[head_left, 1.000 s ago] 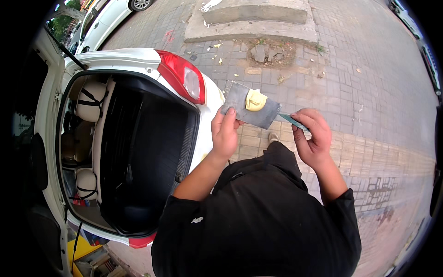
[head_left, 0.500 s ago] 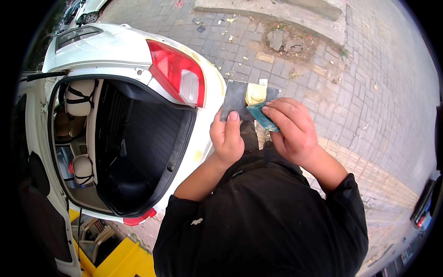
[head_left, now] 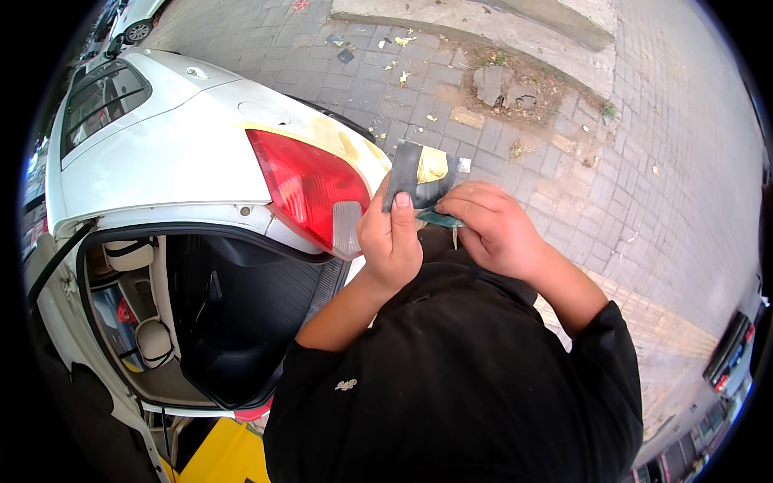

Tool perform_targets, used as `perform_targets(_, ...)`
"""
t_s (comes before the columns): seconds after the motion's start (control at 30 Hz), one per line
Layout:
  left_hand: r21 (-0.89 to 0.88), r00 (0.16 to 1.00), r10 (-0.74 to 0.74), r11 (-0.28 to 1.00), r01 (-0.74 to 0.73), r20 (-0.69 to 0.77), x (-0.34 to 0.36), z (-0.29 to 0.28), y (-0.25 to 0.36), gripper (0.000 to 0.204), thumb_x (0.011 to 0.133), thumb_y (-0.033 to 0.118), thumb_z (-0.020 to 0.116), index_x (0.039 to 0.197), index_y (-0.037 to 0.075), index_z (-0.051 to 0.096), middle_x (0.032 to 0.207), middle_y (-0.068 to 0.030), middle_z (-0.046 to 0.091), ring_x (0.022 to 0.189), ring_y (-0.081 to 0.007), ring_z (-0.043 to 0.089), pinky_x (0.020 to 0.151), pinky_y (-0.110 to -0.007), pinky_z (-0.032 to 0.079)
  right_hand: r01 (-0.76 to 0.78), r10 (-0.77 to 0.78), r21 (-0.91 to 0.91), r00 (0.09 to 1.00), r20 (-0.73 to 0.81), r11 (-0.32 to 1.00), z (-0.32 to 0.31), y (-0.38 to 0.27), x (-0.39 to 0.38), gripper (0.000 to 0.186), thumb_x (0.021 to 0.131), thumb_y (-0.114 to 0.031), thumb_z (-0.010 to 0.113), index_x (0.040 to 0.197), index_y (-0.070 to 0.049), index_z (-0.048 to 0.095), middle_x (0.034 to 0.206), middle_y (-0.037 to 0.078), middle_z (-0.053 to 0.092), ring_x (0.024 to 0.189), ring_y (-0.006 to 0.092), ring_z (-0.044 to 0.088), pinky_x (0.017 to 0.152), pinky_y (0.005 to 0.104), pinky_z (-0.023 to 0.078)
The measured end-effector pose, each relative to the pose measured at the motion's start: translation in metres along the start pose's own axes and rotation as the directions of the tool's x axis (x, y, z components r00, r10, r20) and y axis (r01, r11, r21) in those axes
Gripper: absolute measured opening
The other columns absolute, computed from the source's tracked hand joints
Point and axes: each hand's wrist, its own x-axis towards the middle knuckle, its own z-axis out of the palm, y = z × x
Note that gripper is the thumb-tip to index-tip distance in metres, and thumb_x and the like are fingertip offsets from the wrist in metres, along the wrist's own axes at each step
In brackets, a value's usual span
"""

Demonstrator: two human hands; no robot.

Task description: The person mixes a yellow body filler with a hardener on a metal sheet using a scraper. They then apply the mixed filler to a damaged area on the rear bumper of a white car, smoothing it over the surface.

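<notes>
My left hand (head_left: pixel 390 243) grips a dark flat mixing board (head_left: pixel 404 167), thumb on top. A lump of pale yellow putty (head_left: pixel 432 166) sits on the board's far part. In my right hand (head_left: pixel 501 232) is a green flat putty spreader (head_left: pixel 440 218), pinched between thumb and fingers. The spreader lies at the near edge of the board; whether it touches cannot be made out. To the left is a white car (head_left: pixel 189 133) with a red tail light (head_left: pixel 302 189). Yellow filler (head_left: pixel 348 146) covers the body panel beside the light.
The car's open trunk (head_left: pixel 258 314) is at my left, with beige headrests (head_left: pixel 155 342) inside. Something yellow (head_left: pixel 225 455) stands at the lower left. Grey paving (head_left: pixel 684 161) spreads ahead and right, with a concrete step (head_left: pixel 475 32) and broken ground (head_left: pixel 507 87) at the far side.
The spreader has moved from beside the putty to the board's near edge. The putty lump looks flatter. My view has shifted, showing more of the car's side.
</notes>
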Motion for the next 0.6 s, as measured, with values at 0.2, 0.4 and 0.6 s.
perform_targets(0.2, -0.116, 0.896, 0.05, 0.987, -0.112, -0.442, 0.086, -0.071, -0.018, 0.031, 0.1, 0.015, 0.047, 0.119, -0.009, 0.051, 0.109, -0.0142, 0.061, 0.097, -0.0167, 0.059, 0.086, -0.03, 0.047, -0.195, 0.16, 0.34, 0.979, 0.128, 0.92, 0.047, 0.102, 0.055, 0.026, 0.083, 0.007, 0.059, 0.107, 0.0, 0.064, 0.099, 0.013, 0.066, 0.091, 0.0278, 0.063, 0.083, 0.0361, 0.05)
perform_targets(0.4, 0.046, 0.71, 0.119, 0.991, -0.122, -0.694, 0.122, -0.151, -0.033, 0.032, 0.098, 0.019, 0.051, 0.117, -0.006, 0.051, 0.113, -0.0165, 0.06, 0.102, -0.0219, 0.06, 0.087, -0.032, 0.048, -0.7, 0.581, 0.658, 0.668, 0.465, 0.277, 0.128, 0.247, 0.091, 0.023, 0.094, -0.004, 0.059, 0.117, 0.001, 0.061, 0.102, 0.002, 0.067, 0.088, 0.0092, 0.062, 0.08, 0.0269, 0.051)
perform_targets(0.6, 0.144, 0.664, 0.153, 0.987, -0.068, -0.732, 0.147, -0.18, -0.056, 0.036, 0.098, 0.02, 0.049, 0.123, -0.006, 0.05, 0.119, -0.0185, 0.06, 0.112, -0.025, 0.058, 0.094, -0.036, 0.046, -0.803, 0.588, 0.592, 0.514, 0.625, 0.071, 0.196, 0.309, 0.16, 0.023, 0.096, -0.017, 0.062, 0.113, -0.001, 0.063, 0.095, 0.004, 0.068, 0.08, 0.0095, 0.062, 0.074, 0.0275, 0.051)
